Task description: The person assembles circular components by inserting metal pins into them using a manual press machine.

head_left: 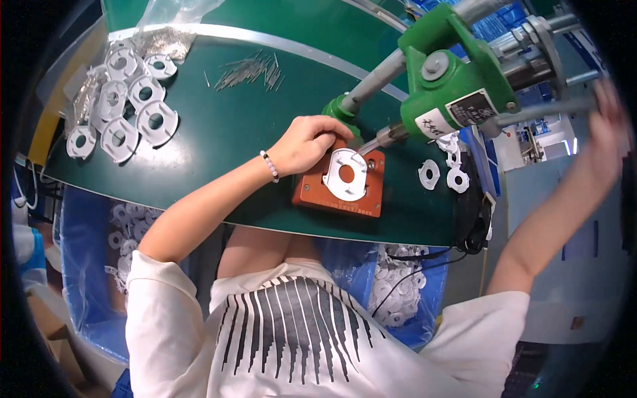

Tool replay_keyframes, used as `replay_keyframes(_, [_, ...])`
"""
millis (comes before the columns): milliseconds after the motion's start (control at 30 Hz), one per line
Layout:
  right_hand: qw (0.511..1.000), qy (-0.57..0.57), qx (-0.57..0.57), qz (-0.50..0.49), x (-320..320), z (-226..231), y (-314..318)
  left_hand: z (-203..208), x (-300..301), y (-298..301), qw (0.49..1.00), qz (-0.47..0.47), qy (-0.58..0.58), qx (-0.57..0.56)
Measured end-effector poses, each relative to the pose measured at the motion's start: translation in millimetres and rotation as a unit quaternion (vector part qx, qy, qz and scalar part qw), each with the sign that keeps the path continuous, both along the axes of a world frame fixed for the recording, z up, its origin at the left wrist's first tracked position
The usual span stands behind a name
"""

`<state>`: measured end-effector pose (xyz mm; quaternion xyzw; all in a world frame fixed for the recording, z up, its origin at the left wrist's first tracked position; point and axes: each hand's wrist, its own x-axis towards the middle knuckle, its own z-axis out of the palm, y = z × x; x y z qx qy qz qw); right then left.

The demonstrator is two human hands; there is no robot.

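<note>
A white plastic ring part with a round centre hole lies on an orange fixture block below a green hand press. The metal tip of the press reaches down to the part's upper edge. My left hand is closed at the upper left corner of the block, beside the part, fingers curled and thumb bent in. What lies between those fingers is hidden. Raised at the far right, my right hand grips the end of the press lever and is smeared by motion.
Several white ring parts are grouped at the left on the green table. Thin metal pins lie loose at the back. More rings sit right of the block. Blue-lined bins of white parts stand below the front edge.
</note>
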<state>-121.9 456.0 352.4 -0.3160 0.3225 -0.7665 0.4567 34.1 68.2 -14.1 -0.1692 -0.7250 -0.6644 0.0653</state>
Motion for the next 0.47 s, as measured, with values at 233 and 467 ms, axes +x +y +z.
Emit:
replay_keyframes(233, [0.831, -0.441, -0.334, 0.06, 273.5, -232.8, -118.5, 7.0, -10.1, 16.9, 0.999, -0.015, 0.022, 0.029])
replay_keyframes(467, [-0.248, -0.901, -0.188, 0.301, 236.4, -274.2, -100.3, -1.9, -3.8, -1.2, 1.0, -0.001, -0.007, 0.016])
